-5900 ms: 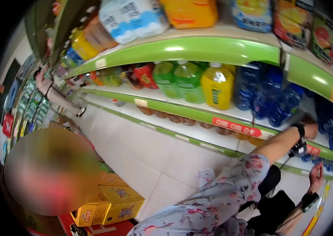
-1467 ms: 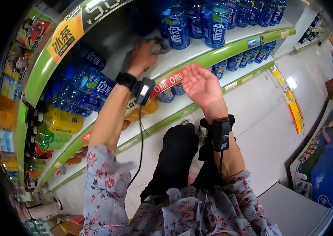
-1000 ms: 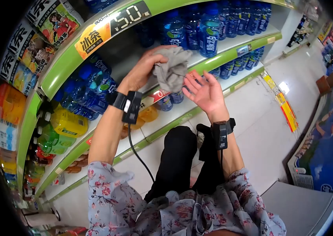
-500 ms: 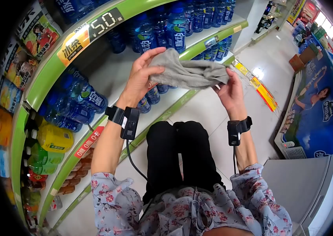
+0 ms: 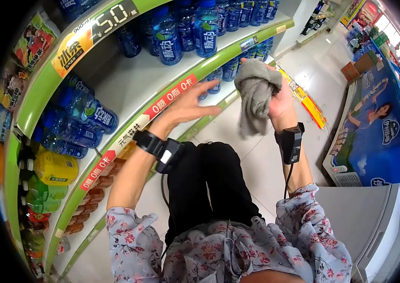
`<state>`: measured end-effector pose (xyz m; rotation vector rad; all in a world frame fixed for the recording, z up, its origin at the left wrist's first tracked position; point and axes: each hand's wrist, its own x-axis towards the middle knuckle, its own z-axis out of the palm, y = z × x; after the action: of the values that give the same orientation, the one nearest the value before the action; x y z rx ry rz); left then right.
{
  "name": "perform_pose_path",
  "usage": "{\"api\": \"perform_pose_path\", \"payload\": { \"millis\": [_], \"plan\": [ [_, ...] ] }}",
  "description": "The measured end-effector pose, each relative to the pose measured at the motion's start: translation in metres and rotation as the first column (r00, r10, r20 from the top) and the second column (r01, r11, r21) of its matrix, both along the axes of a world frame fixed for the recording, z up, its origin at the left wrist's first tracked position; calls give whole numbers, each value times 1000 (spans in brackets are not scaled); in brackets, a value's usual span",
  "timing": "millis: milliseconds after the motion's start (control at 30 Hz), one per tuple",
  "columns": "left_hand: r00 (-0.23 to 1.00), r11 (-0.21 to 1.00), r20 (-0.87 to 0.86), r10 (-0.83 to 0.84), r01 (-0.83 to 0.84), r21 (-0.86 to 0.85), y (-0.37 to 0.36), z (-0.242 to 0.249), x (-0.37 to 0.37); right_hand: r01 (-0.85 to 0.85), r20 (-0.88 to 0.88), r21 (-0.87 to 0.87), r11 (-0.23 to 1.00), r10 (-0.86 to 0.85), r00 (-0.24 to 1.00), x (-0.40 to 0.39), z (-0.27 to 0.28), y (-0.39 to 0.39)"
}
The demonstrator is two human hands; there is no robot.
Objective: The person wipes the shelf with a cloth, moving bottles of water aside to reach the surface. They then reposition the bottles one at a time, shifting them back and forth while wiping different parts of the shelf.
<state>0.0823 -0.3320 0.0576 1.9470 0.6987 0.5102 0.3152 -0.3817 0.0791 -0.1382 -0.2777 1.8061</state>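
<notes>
A grey cloth (image 5: 255, 94) hangs bunched from my right hand (image 5: 282, 100), whose fingers are partly hidden behind it. My left hand (image 5: 188, 104) is off the cloth, with its fingers stretched out and apart, in front of the shelf's red label strip (image 5: 169, 96). Behind the hands is a white shelf (image 5: 129, 87) with a green edge. Blue drink bottles (image 5: 167, 40) stand upright in rows on it, and other blue bottles (image 5: 93, 115) lie on their sides to the left.
Yellow (image 5: 58, 166) and green bottles (image 5: 44, 195) fill the left end of the shelves. A price display (image 5: 115, 19) is fixed on the upper edge. To the right are a blue chest freezer (image 5: 379, 127) and a grey cabinet (image 5: 356, 217). Tiled floor (image 5: 252, 160) lies between.
My left hand has let go of the cloth and moved down. The cloth, stretched between both hands before, now hangs bunched in my right hand.
</notes>
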Motion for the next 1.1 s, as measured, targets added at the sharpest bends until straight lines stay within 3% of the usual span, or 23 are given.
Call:
{"api": "perform_pose_path", "payload": {
  "millis": [33,133,167,267,300,400,433,467,500,533,600,733,800,900,933,1000,1100],
  "plan": [
    [998,999,-68,0,3,45,-2,-6,8,78,13,-34,996,-78,997,-6,4,-5],
    [998,995,58,-24,30,-99,-10,-18,29,82,-186,-23,996,-85,979,-3,-1,-2],
    [995,989,92,-34,46,-139,-14,-20,33,40,-165,75,996,-28,986,2,0,0],
    [980,965,89,-178,191,-180,-9,-26,41,86,-117,132,988,-71,991,25,-11,10],
    [980,935,139,-140,178,-308,-13,-20,40,87,-107,148,985,-72,992,36,-19,11],
    [911,858,411,26,190,-477,-12,-9,28,9,-78,344,939,19,997,73,-64,10],
    [852,826,506,136,185,-533,-5,-8,23,262,144,14,965,-261,955,54,-44,0],
    [801,786,571,178,233,-572,-6,8,15,547,429,-243,801,-417,801,32,-23,-10],
    [785,799,595,173,241,-551,-3,16,11,393,300,-259,882,-313,901,55,-58,-2],
    [767,812,619,168,248,-528,0,22,7,271,375,-385,882,-120,919,52,-60,-6],
    [743,806,647,173,271,-527,3,33,3,400,608,-456,795,-50,792,42,-81,-11],
    [701,790,670,243,257,-556,5,38,-2,203,660,-131,970,-68,748,-9,-47,-21],
    [685,830,663,300,154,-535,3,39,-3,115,750,-15,993,-65,658,-43,-24,-18],
    [660,888,654,368,-42,-458,-5,47,-4,-33,600,-48,998,55,798,-77,-22,1],
    [714,933,602,356,-244,-264,-1,42,-9,-90,530,-56,994,106,841,-91,-18,5],
    [792,825,471,388,-526,205,10,34,-18,-24,458,-121,992,77,886,-119,-13,9],
    [642,618,491,589,-749,238,18,33,-36,11,382,-89,996,24,924,-147,-13,18]
  ]
}}
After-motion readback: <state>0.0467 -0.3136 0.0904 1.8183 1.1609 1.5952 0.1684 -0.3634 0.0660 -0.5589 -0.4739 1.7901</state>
